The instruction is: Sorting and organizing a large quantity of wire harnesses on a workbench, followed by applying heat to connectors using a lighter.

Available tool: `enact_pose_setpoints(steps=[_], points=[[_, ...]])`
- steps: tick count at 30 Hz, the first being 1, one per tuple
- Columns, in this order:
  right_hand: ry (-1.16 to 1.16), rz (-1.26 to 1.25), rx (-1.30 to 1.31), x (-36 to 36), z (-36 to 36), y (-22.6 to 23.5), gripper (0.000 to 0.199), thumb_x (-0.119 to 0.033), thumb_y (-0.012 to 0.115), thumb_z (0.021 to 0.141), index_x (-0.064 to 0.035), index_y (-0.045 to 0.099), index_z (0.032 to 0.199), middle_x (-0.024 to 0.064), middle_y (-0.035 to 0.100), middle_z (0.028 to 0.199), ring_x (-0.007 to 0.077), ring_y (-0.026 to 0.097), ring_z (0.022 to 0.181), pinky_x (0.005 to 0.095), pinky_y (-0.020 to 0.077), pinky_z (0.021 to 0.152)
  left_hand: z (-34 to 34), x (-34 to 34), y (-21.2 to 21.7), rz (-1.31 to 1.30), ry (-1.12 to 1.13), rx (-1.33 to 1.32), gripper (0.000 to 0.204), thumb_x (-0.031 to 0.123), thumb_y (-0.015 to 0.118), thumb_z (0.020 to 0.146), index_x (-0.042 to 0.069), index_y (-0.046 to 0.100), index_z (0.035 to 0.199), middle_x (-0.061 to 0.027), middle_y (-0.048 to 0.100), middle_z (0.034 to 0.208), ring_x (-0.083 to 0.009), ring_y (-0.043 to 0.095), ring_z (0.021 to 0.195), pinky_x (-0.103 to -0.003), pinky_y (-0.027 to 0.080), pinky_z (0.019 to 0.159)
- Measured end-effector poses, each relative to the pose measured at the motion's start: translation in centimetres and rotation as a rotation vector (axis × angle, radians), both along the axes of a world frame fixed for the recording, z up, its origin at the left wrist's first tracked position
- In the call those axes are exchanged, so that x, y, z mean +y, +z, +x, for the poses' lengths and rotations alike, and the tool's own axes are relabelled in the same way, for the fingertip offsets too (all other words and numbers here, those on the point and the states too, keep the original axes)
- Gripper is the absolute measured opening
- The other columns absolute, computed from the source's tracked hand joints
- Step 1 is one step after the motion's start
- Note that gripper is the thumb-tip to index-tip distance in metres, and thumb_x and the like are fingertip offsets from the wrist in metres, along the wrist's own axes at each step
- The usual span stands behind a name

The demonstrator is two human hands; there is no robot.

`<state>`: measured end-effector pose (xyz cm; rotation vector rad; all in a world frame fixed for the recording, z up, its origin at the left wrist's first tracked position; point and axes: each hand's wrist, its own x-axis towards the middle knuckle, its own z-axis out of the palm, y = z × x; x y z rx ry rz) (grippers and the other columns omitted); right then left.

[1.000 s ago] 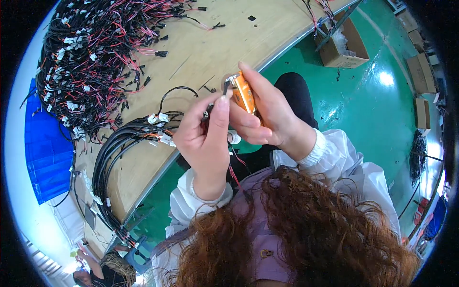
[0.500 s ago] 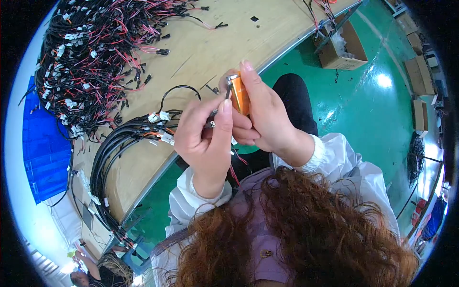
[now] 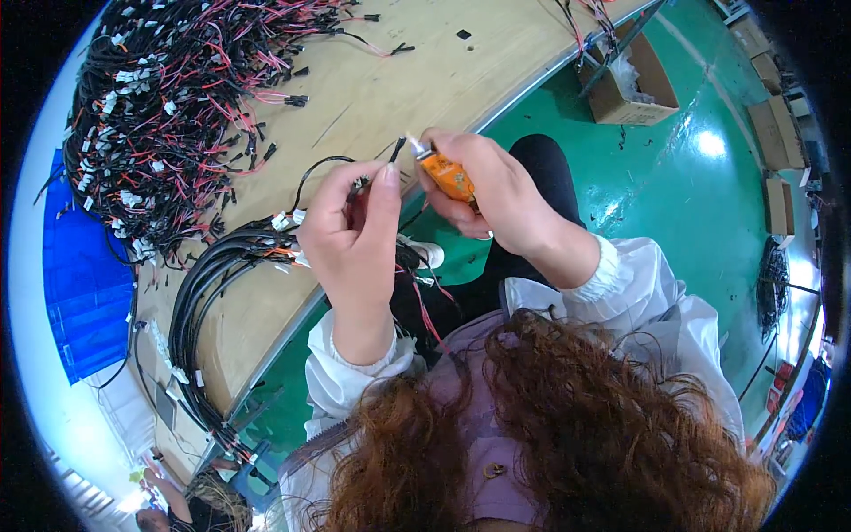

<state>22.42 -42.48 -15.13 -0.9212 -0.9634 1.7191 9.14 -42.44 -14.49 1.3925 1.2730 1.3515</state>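
My right hand [image 3: 514, 199] is closed around an orange lighter [image 3: 454, 183], its metal top tilted up and to the left. A small pale flame [image 3: 412, 141] shows at that top. My left hand [image 3: 355, 239] pinches a thin black wire [image 3: 396, 152] between thumb and forefinger, its dark tip sticking up just left of the flame with a small gap between. Below my left hand, more black and red wires [image 3: 422, 297] with pale connectors hang over my lap, partly hidden by the fingers.
A big heap of black and red wire harnesses [image 3: 168, 115] covers the table's [image 3: 390, 97] far left. A bundle of black cables [image 3: 191, 301] bends along the near left. Right of the table edge, an open cardboard box [image 3: 634, 111] stands on the green floor. A person [image 3: 173, 505] is at the lower left.
My hands have moved apart, the left one leftward with the wire. The lighter has turned from upright to leaning left, and a flame now shows at its top.
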Motion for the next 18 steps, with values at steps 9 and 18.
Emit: enact_pose_setpoints(steps=[9, 18], points=[[0.047, 0.019, -0.025, 0.07, 0.18, 0.24, 0.038, -0.038, 0.030, 0.086, -0.0043, 0.043, 0.074, -0.0013, 0.032, 0.045, 0.0061, 0.025, 0.035, 0.0204, 0.0193, 0.034, 0.00, 0.02, -0.21, 0.032, -0.022, 0.062, 0.005, 0.003, 0.060, 0.078, -0.001, 0.058, 0.079, 0.0066, 0.048, 0.063, 0.0009, 0.036, 0.055, -0.014, 0.028, 0.048], [0.037, -0.015, -0.009, 0.12, 0.05, 0.39, 0.039, -0.038, 0.031, 0.086, -0.0041, 0.044, 0.074, -0.0015, 0.031, 0.044, 0.0064, 0.024, 0.035, 0.0208, 0.0191, 0.034, -0.11, -0.09, -0.13, 0.031, -0.034, 0.046, 0.004, 0.003, 0.059, 0.078, -0.001, 0.058, 0.079, 0.0065, 0.047, 0.062, 0.0009, 0.035, 0.054, -0.014, 0.027, 0.047]])
